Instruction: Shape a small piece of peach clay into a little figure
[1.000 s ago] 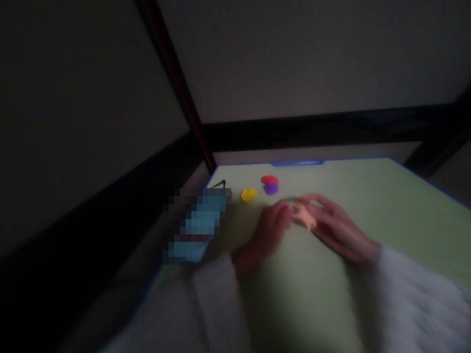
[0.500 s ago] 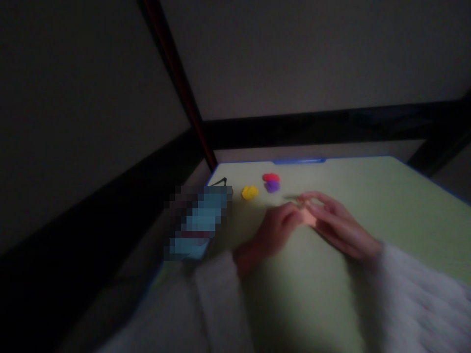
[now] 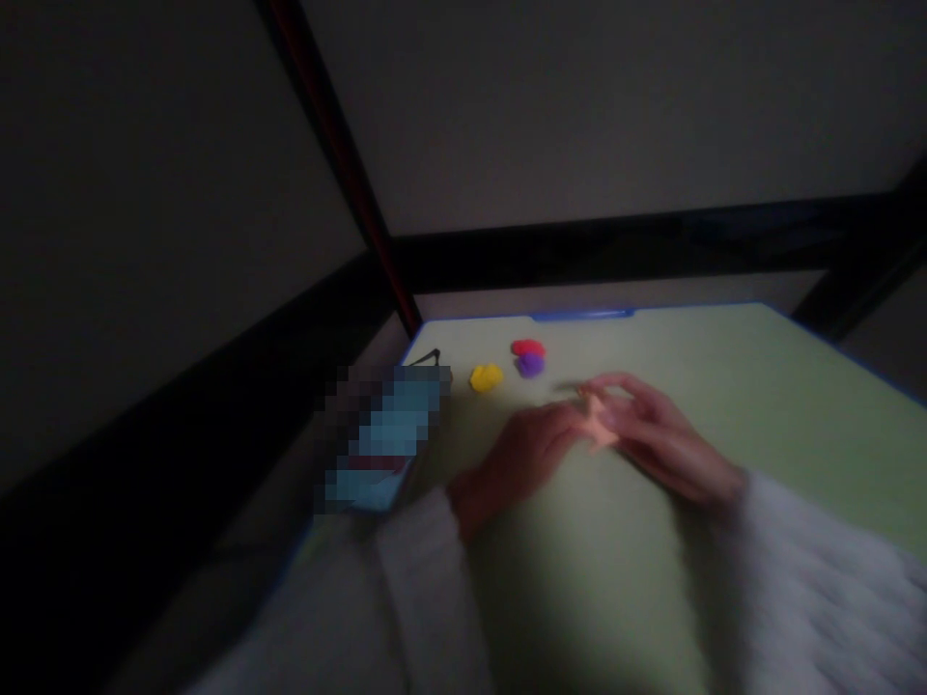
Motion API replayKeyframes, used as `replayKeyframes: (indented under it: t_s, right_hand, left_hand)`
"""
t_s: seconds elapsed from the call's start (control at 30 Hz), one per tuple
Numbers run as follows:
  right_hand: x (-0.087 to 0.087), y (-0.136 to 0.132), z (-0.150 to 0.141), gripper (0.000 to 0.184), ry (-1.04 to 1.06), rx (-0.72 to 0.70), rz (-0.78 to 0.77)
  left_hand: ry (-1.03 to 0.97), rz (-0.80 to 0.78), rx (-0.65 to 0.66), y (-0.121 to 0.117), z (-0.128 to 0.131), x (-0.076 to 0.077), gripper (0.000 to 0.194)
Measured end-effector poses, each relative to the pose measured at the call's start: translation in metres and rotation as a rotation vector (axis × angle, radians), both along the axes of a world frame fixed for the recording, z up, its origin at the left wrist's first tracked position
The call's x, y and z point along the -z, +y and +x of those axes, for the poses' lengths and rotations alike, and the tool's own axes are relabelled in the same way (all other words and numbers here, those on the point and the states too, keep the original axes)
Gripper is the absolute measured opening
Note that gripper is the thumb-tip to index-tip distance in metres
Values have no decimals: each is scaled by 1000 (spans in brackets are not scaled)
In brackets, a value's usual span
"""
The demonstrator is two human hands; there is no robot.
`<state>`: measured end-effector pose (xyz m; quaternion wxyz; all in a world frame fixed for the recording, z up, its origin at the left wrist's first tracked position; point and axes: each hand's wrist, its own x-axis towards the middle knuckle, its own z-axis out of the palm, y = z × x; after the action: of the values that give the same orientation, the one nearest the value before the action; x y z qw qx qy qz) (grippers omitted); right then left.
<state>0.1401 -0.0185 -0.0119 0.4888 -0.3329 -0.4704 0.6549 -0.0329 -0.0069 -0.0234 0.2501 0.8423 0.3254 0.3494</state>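
Note:
A peach-coloured piece of modelling clay (image 3: pixel 601 426), with a pointed, star-like outline, is between my two hands above the board. My right hand (image 3: pixel 662 434) pinches it from the right, thumb in front and fingers curled behind. From the left, my left hand (image 3: pixel 528 442) has its fingers closed at the clay's left edge; its fingertips are partly hidden and blurred. Farther back lie a yellow lump of clay (image 3: pixel 486 377), a purple lump (image 3: pixel 531 364) and a red lump (image 3: pixel 528 347), the purple one touching the red.
The pale green board (image 3: pixel 688 357) has a blue rim and a blue handle-like strip (image 3: pixel 583 315) at its far edge. A pixelated, light blue, screen-like object (image 3: pixel 395 425) stands at the left, near a thin dark frame (image 3: pixel 436 357). Dark walls rise behind.
My left fingers have shifted off the front of the peach clay, so more of its pointed shape shows. The whole view has drifted slightly.

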Motion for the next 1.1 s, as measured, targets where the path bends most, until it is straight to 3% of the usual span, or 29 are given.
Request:
replayKeyframes:
  t_s: [0.3,0.47,0.6,0.7,0.9,1.1]
  right_hand:
    - [0,0,-1,29,-44,6,68]
    - [2,2,-1,17,-35,92,130]
    - [2,2,-1,13,-60,62,151]
    - [1,3,-1,13,-116,64,160]
    - [4,4,-2,22,-45,108,90]
    - [4,1,0,31,38,-19,-59]
  left_hand:
    - [-1,-49,23,-2,3,-6,27]
    - [-231,-281,-9,0,6,-7,26]
    - [-466,-507,41,6,9,-5,27]
    - [-543,-592,41,10,10,-4,26]
    - [-488,-566,26,12,7,-4,26]
    - [-541,-499,-120,12,7,-4,25]
